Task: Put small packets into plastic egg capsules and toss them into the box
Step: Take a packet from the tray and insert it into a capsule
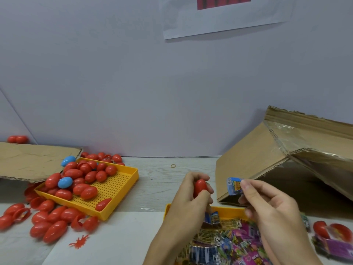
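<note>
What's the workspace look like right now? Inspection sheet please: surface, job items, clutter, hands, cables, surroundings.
Surface: pale wood-grain table, white sheet over the near part.
Job's things: red egg capsule in the left hand; blue packet in the right hand; yellow packet tray full of packets; perforated yellow tray piled with red capsules and a blue capsule; cardboard box at right, flaps up.
Clutter: loose red capsules on the table at left; rubber band; red splat toy; flattened cardboard.
Hands: left hand grip around the capsule; right hand pinches the packet.
Cables: nothing seen.
Surroundings: plain wall, paper sheet posted up.
</note>
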Motion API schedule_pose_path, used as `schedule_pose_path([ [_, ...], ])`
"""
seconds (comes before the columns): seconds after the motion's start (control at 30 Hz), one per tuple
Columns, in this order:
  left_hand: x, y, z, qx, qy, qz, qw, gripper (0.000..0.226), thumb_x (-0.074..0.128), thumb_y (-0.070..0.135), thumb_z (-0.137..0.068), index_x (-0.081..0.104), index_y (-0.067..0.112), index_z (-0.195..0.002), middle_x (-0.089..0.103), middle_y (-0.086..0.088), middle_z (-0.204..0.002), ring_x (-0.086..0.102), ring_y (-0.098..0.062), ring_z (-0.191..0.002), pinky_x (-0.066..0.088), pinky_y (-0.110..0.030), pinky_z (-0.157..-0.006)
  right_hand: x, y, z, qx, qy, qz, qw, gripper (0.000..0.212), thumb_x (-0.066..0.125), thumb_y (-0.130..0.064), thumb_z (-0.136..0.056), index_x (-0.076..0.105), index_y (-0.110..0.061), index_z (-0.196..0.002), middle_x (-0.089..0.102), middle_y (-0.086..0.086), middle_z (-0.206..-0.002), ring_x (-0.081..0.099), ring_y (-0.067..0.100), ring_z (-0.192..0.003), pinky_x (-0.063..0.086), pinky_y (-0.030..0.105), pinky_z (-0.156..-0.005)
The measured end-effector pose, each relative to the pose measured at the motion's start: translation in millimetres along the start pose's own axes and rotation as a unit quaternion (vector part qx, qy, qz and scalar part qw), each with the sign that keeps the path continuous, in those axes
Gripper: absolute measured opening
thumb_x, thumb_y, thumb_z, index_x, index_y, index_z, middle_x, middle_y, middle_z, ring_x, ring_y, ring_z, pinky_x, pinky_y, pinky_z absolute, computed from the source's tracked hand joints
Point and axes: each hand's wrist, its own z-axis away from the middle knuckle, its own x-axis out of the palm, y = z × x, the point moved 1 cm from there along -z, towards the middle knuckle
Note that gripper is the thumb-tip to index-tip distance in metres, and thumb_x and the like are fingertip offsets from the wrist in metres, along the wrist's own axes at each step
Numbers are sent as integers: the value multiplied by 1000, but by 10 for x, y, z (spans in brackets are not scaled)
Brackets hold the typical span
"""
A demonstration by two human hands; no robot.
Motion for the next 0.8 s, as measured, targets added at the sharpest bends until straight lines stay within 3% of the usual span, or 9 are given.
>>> schedule_pose_path([
  [0.17, 17, -9, -20, -8, 18, -16, 1000, 25, 62, 23, -95, 57, 39, -113, 61, 9, -108, 70, -3, -90, 60, -33, -79, 11, -49, 24, -20, 41, 20, 999, 15, 67, -39, -68, 74, -37, -81, 73, 0, -71, 63, 1, -56, 45, 25, -60],
  [0.3, -11, -31, -43, 15, 54, -28, 998, 35, 77, 25, -83, 60, 38, -110, 62, 15, -108, 67, -5, -96, 53, -11, -69, 17, -52, 23, -19, 42, 33, 998, 10, 67, -36, -73, 74, -39, -79, 72, -2, -69, 61, 0, -53, 44, 24, -60],
  [0.37, -16, -25, -48, 28, 65, -21, 997, 30, 81, 23, -79, 64, 35, -101, 66, 14, -101, 66, 0, -90, 51, -8, -67, 16, -45, 23, -20, 41, 40, 998, 9, 67, -36, -74, 74, -40, -79, 73, -3, -69, 62, 0, -54, 44, 24, -61],
  [0.47, -18, -28, -56, 37, 70, -2, 997, 26, 81, 22, -78, 69, 37, -96, 69, 14, -96, 68, -2, -86, 55, -13, -70, 8, -32, 19, -18, 37, 50, 998, 10, 67, -34, -77, 73, -41, -77, 73, -5, -70, 64, -1, -58, 44, 24, -61],
  [0.63, 1, -32, -62, 39, 52, 22, 998, 28, 78, 18, -82, 65, 31, -103, 72, 3, -97, 73, -18, -82, 60, -35, -81, 0, -19, 10, -10, 39, 55, 998, 8, 68, -32, -78, 75, -34, -76, 73, -6, -70, 64, -2, -57, 44, 24, -60],
  [0.7, 1, -36, -66, 50, 47, 18, 997, 22, 78, 19, -82, 66, 28, -99, 73, 5, -95, 74, -16, -80, 60, -33, -81, -8, -14, 7, -6, 38, 59, 998, 10, 67, -37, -74, 75, -31, -77, 73, -5, -70, 64, -1, -57, 44, 24, -61],
  [0.8, 6, -31, -66, 60, 34, 28, 997, 18, 75, 23, -84, 69, 27, -100, 75, 8, -94, 74, -14, -79, 59, -25, -77, 1, -23, 11, -7, 31, 61, 998, 9, 66, -39, -73, 73, -42, -78, 73, -6, -71, 64, -2, -57, 44, 24, -61],
])
